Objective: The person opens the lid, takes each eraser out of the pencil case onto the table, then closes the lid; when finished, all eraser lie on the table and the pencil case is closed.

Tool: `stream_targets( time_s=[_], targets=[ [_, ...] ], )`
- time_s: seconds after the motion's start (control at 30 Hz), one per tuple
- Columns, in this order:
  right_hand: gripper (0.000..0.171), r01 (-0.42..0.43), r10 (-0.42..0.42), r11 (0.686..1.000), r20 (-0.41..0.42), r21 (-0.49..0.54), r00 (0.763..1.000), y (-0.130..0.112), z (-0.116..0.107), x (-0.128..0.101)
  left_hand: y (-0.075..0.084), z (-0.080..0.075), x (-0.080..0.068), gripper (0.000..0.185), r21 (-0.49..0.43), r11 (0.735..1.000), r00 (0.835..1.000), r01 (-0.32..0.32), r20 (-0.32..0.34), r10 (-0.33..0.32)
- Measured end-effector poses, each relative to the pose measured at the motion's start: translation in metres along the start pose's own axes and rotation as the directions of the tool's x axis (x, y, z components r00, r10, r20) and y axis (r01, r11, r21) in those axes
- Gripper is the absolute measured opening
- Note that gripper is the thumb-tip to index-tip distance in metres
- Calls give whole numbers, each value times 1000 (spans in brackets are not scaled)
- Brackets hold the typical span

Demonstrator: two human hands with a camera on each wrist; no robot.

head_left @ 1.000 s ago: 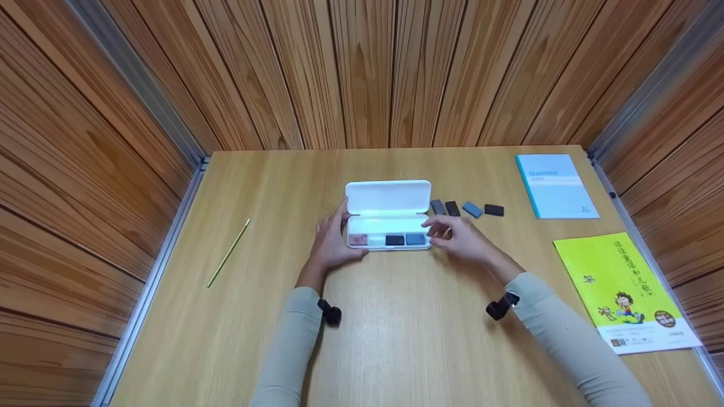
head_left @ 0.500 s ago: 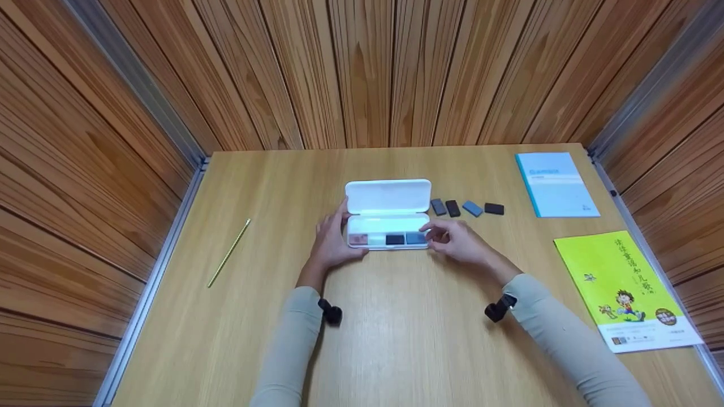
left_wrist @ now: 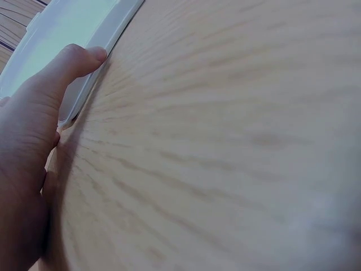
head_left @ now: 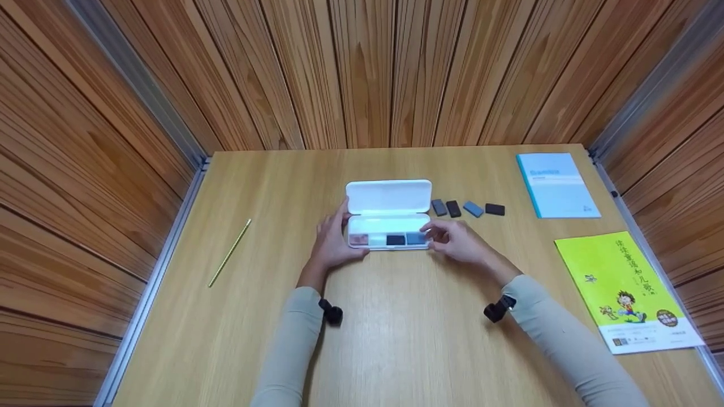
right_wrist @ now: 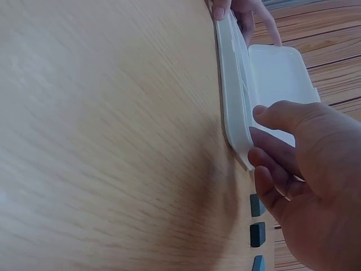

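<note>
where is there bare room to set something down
Bare table lies between the gold stick and left hand, and between the sleeves, in front of the white case. It's crowded right of the case: four small blocks lie beyond the right hand.

Case (head_left: 388,198) is plain white, with a pinkish block (head_left: 358,239), a near-black block (head_left: 395,240) and a blue block (head_left: 416,238) in it. Notebook's (head_left: 563,195) pale blue with a teal spine (head_left: 526,186), booklet's (head_left: 605,268) loud lime green with a white bottom strip (head_left: 650,337), pencil's (head_left: 229,252) kinda gold, tabletop's (head_left: 407,339) tan woodgrain.
</note>
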State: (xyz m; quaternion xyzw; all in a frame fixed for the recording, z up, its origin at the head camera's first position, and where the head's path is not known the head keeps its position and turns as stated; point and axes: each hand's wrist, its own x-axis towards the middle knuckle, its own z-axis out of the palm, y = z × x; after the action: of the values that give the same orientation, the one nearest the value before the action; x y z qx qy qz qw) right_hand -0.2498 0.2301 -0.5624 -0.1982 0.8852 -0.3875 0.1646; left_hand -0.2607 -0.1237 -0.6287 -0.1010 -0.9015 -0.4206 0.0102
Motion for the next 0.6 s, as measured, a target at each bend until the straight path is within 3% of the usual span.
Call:
stream_targets(
  time_s=[0.2, 0.6],
  targets=[
    [41, -2, 2, 1000, 2, -13, 1000, -3, -1, 1, 1, 1, 0, 138, 5, 1000, 1000, 2, -14, -2],
    [44, 46, -35, 986, -70, 162, 997, 4, 6, -1, -2, 1, 0, 139, 5, 1000, 1000, -25, -5, 25]
  ],
)
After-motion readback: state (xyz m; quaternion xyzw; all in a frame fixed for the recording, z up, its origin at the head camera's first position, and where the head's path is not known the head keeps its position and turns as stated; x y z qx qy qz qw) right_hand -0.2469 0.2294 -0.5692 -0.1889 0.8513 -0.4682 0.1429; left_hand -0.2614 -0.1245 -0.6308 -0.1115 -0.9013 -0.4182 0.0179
